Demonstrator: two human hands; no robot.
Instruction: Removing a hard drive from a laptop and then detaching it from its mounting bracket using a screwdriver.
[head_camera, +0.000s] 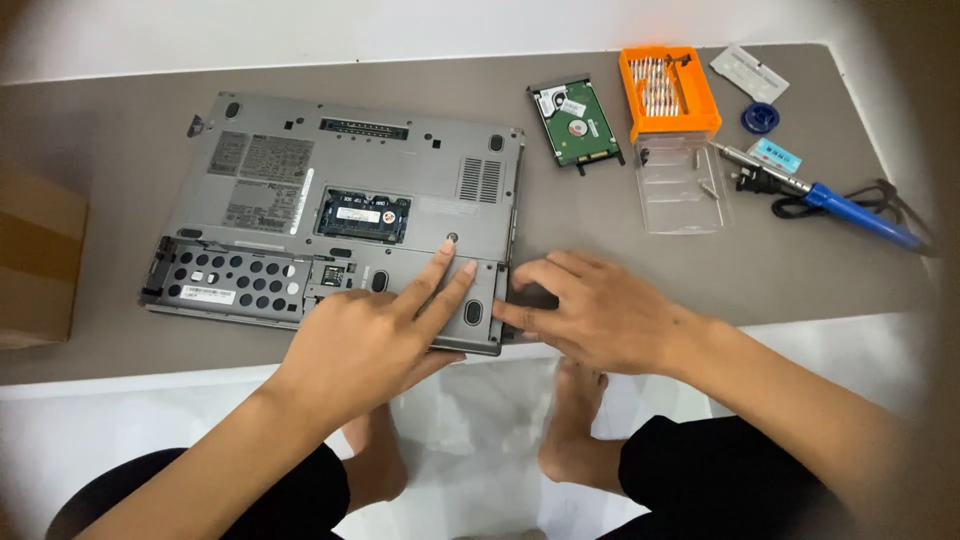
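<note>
1. At the far left edge I see a brown cardboard box (35, 260) sitting on the grey table (120, 130), well apart from both hands

2. Next comes the grey laptop (340, 190), flipped bottom side up, lying left of the table's middle with its near edge at the table's near rim. Its battery bay (225, 280) at the near left is bare, and a memory slot (363, 215) near its middle stands uncovered

3. My left hand (365, 340) lies palm down on the laptop's near right corner, fingers together and stretched flat, the index tip just beside a small screw hole; it grips nothing

4. My right hand (600, 310) sits just to the right, at the laptop's right side edge, fingers curled loosely around a dark part there. The thumb touches the laptop's corner; I cannot tell whether the fingers pinch that part or only rest on it, as the hand is blurred

5. Farther away, right of the laptop, a bare hard drive (576, 122) shows its green board

6. Beside it stands an orange screwdriver bit case (668, 92), its clear lid (682, 185) folded toward me

7. At the far right lie a blue-handled soldering iron (840, 205) with its black cord, a small blue round thing (761, 117), and 2 flat packets, all well apart from the hands
</note>
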